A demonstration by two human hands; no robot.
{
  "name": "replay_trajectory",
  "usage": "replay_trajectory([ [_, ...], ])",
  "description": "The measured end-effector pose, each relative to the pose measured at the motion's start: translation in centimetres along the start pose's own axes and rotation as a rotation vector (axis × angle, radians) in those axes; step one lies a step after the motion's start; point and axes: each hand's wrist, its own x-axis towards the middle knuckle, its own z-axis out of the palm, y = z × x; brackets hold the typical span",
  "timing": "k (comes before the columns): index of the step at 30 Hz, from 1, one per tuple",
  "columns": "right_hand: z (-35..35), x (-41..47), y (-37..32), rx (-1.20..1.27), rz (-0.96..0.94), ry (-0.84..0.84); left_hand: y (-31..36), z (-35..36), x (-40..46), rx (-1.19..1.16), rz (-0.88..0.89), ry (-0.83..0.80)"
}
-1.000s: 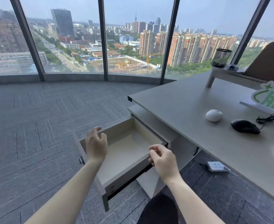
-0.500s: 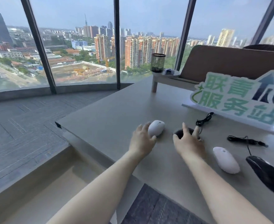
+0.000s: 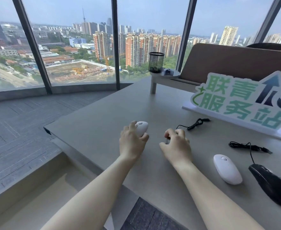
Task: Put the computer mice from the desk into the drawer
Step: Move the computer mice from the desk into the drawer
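My left hand (image 3: 133, 143) grips a small white mouse (image 3: 142, 127) on the grey desk (image 3: 103, 123). My right hand (image 3: 176, 145) closes over a black wired mouse that it almost wholly hides; its coiled cable (image 3: 194, 124) trails off behind. A second white mouse (image 3: 226, 169) and a second black wired mouse (image 3: 269, 184) lie to the right, untouched. The open drawer (image 3: 41, 195) shows at the lower left, below the desk edge, with a pale bare bottom.
A green-lettered sign (image 3: 242, 103) stands on the desk at the right. A black mesh pen holder (image 3: 156, 62) sits on a small raised shelf (image 3: 168, 77) at the back. A brown chair back (image 3: 236, 62) rises behind. Windows and carpeted floor (image 3: 20, 123) lie to the left.
My view swung from the drawer up to the desk. Both hands left the drawer, reached the two nearest mice and closed their fingers on them.
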Motion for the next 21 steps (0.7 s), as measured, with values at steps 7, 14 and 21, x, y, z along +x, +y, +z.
replay_trajectory([
  [7, -3.1, -6.4, -10.6, 0.533, -0.340, 0.062, -3.8, -13.3, -4.1, -0.118, -0.056, 0.320],
  [14, -2.7, -13.8, -18.6, 0.813, -0.423, -0.102, -10.9, -22.8, -9.5, -0.050, -0.219, 0.486],
  [21, 5.5, -18.2, -20.6, 0.718, -0.453, -0.322, -18.1, -25.0, -12.7, 0.039, -0.383, 0.476],
])
